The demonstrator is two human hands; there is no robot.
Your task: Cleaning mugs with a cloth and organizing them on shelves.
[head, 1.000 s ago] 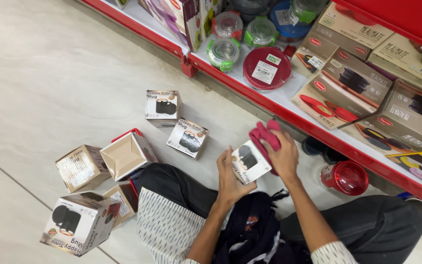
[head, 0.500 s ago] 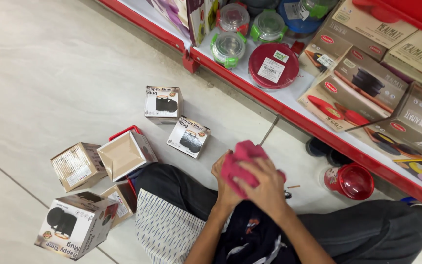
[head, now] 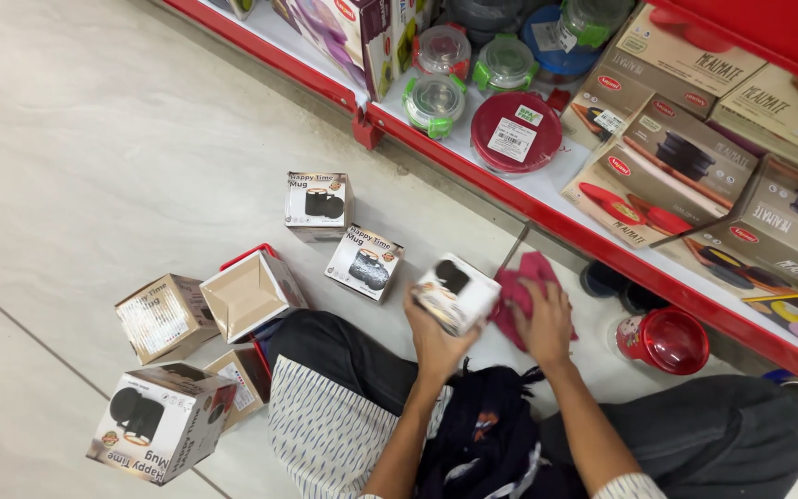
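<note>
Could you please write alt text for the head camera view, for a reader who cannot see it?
A person seated on a tiled floor holds a small mug box in the left hand and presses a pink cloth against it with the right hand. More mug boxes lie around, beside a red shelf.

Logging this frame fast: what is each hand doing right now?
Left hand: closed around a small white cardboard mug box.
Right hand: pressed on a crumpled pink cloth, gripping it.
</note>
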